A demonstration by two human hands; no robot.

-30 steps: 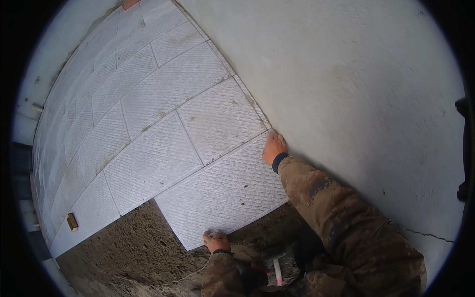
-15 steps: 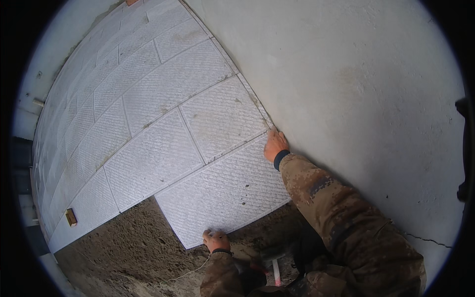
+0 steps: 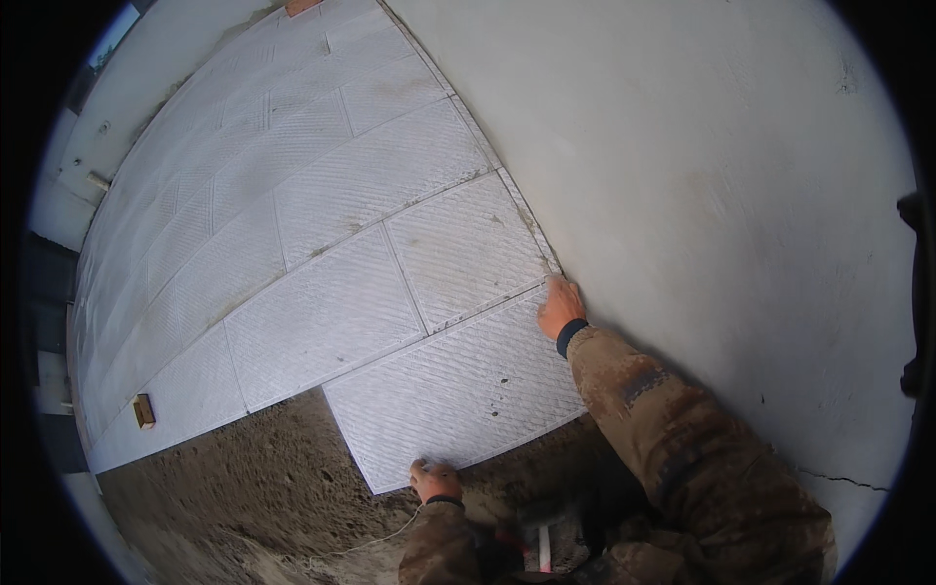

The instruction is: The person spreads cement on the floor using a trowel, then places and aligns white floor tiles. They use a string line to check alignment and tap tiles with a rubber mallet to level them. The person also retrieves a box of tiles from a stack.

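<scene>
A textured pale grey paving tile [image 3: 453, 385] lies nearest to me, its far edge along the joint of the laid tiles. My left hand [image 3: 436, 482] is closed at the tile's near edge, close to its near left corner, fingers curled over the rim. At the far right corner, beside the wall, my right hand [image 3: 561, 306] is closed on the tile's edge; its fingertips are partly hidden. A few small dark specks sit on the tile's surface.
Laid tiles [image 3: 322, 307] spread away to the far left. A plain grey wall [image 3: 712, 195] rises on the right. Rough brown mortar bed [image 3: 253, 478] borders the tiles, with a thin string [image 3: 375, 538] across it. A small wooden block [image 3: 144, 411] sits on the left tiles. A pale handle [image 3: 544, 548] shows near my body.
The whole view has shifted slightly, so the tiles appear farther right and lower. Both hands keep about the same places on the tile.
</scene>
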